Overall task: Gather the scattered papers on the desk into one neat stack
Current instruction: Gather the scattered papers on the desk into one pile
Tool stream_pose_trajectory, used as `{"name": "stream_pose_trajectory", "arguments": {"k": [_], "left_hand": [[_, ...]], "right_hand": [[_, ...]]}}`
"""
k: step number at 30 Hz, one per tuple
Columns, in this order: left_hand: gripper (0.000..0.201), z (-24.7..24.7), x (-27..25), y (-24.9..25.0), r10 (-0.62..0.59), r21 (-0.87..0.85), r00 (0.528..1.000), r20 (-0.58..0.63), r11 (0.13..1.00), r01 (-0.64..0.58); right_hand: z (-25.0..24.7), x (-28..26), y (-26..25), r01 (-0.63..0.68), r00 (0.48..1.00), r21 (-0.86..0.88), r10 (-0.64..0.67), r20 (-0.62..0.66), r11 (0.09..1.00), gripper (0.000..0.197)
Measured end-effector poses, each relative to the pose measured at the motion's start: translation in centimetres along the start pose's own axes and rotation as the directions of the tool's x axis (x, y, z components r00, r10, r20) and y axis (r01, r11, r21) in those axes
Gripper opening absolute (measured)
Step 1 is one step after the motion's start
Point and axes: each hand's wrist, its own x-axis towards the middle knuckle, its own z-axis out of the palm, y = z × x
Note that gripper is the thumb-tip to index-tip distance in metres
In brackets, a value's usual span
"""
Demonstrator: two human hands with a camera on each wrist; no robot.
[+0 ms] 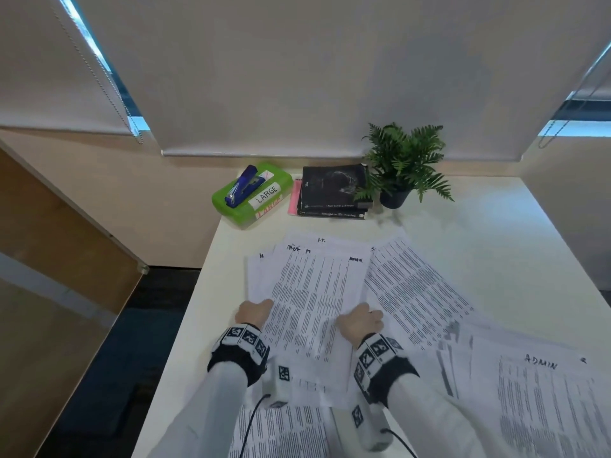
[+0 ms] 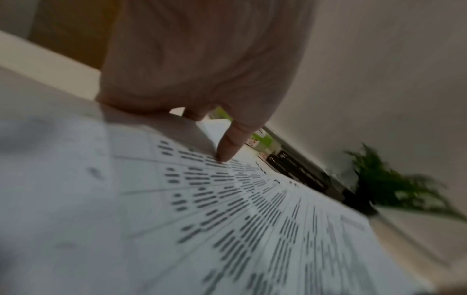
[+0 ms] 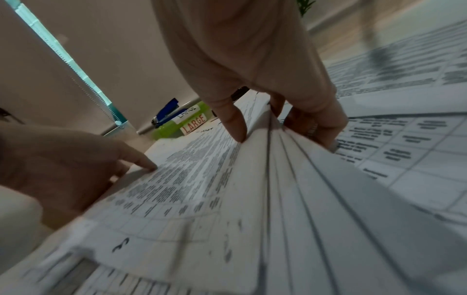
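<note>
- we see the head view evenly lit and soft, with thin strips of daylight beside the blinds (image 1: 297,77).
- straight lines bow toward its edges, and the papers (image 1: 545,401) at the lower right smear.
- the plant (image 1: 405,160) throws a faint shadow on the bench (image 1: 496,226).
- the left wrist view is dim and greyish; its plant (image 2: 394,187) and near print are blurred.
- the right wrist view is warmer, streaked with motion blur low down, and the hands cast small shadows on the sheets.
</note>
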Motion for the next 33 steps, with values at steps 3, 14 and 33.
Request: {"name": "stream_pose_trajectory", "arguments": {"k": [3, 14, 33], "left_hand": [[0.052, 0.2, -0.7, 0.0, 0.137, 0.240, 0.990, -0.023, 0.962, -0.128], [0.057, -3.5, -7.5, -2.7, 0.502, -0.279, 0.858, 0.107, 0.844, -0.459], [0.023, 6.3, -15.4, -7.2, 0.497, -0.002, 0.862, 0.106, 0.866, -0.499]], "right_hand": [[0.3, -0.7, 0.1, 0.068, 0.998, 0.167, -0.070, 0.003, 0.984, 0.054], [-3.0, -2.5, 3.7, 0.142, 0.925, 0.688, -0.342, 0.164, 0.712, 0.059], [-19.9, -5.8, 26.8, 0.131, 0.991, 0.564, -0.118, -0.060, 0.815, 0.041]]}}
